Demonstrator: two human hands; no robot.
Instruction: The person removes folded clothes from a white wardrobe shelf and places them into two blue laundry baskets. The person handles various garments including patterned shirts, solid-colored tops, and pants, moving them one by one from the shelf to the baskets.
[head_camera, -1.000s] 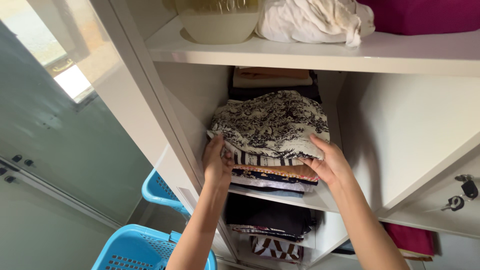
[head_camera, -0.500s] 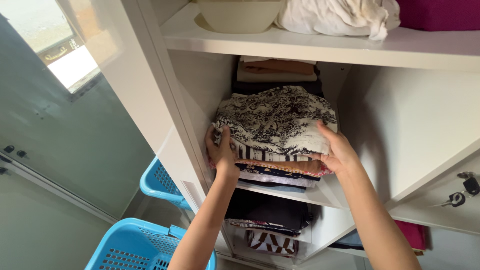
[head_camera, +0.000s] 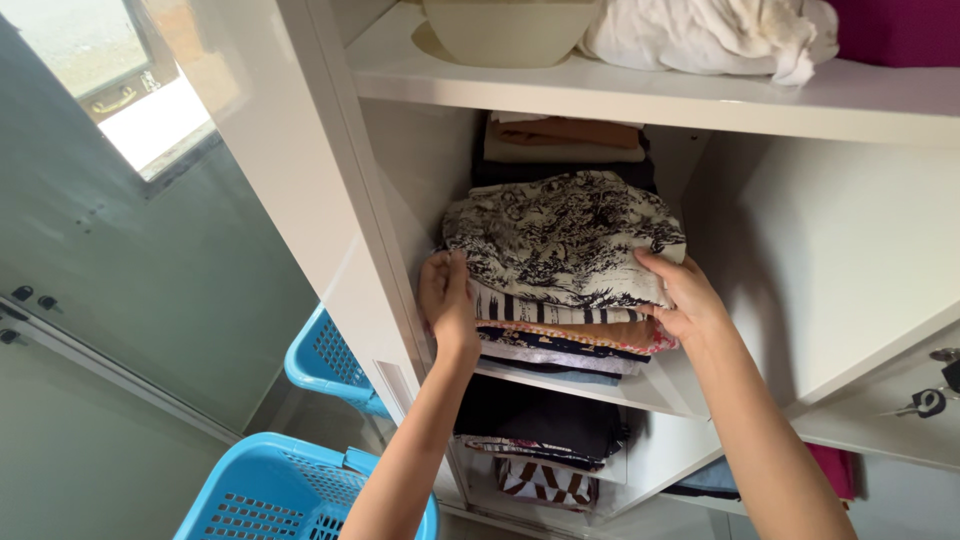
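Folded cream cloth with a dense black botanical print (head_camera: 565, 235), topmost on a stack of folded fabrics on the middle white wardrobe shelf (head_camera: 640, 392). Left hand (head_camera: 447, 300) pressed flat against the stack's left edge, fingers (head_camera: 452, 272) extended and close together, clamping nothing. Right hand (head_camera: 688, 298) at the right front corner, fingers curled over the printed cloth's edge with the thumb on top, pinching a fold of it.

Likely soft, light and limp: prone to sag and unfold if lifted by one corner only. Best taken from both sides at once, palms under the folded edge, or pressed between the hands as a bundle. Nothing fragile here; slight risk of dragging the striped piece beneath along with it.

Counted in the front stack: about six layers, namely printed, black-and-white striped (head_camera: 545, 312), tan with pink trim (head_camera: 590, 335), dark patterned, pale, and a bluish one lowest; exact number hard to tell at the bottom. Behind, a second pile of beige and dark folded garments (head_camera: 560, 145). Two bright blue perforated plastic laundry baskets (head_camera: 270, 495) at lower left. One cream plastic bowl (head_camera: 510, 30) and one crumpled white cloth (head_camera: 710, 35) on the shelf above.
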